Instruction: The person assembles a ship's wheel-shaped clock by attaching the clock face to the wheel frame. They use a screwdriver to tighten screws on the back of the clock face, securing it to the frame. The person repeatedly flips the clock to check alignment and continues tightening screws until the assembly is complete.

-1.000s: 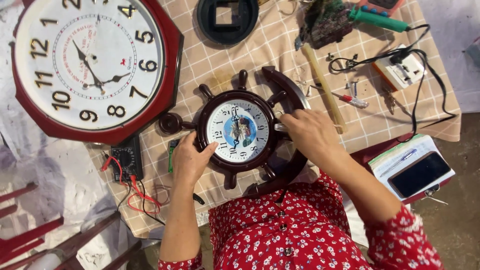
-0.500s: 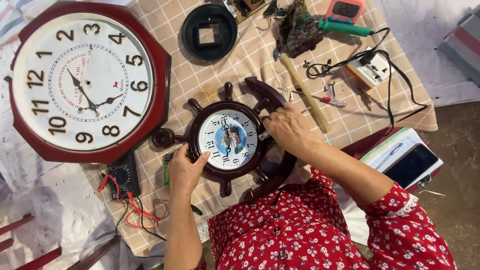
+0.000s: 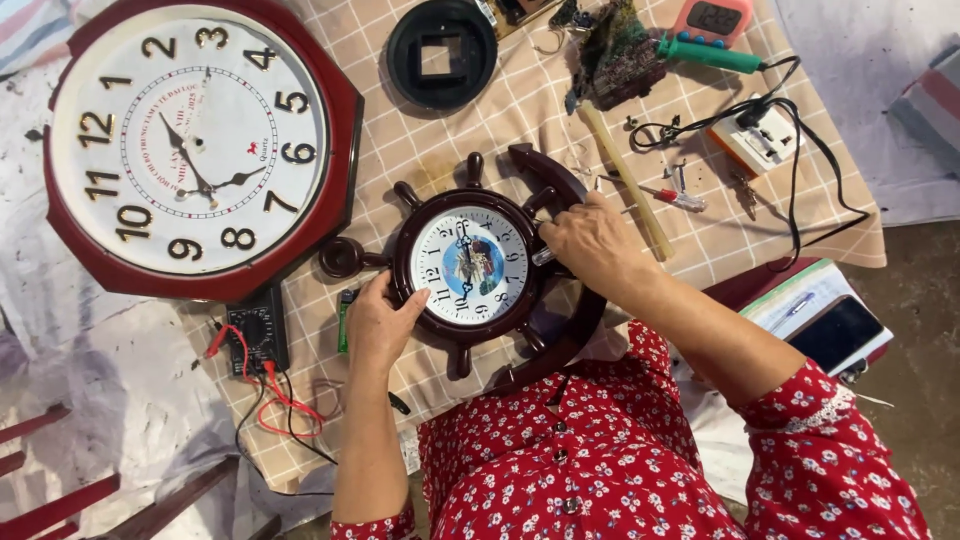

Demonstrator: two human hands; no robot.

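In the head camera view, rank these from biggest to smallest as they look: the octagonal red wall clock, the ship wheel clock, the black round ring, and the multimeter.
1. Octagonal red wall clock
2. Ship wheel clock, held by the left hand and right hand
3. Black round ring
4. Multimeter

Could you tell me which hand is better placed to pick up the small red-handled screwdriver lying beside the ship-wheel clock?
Probably the right hand: it rests on the clock's right rim, nearest the screwdriver. The left hand grips the opposite rim.
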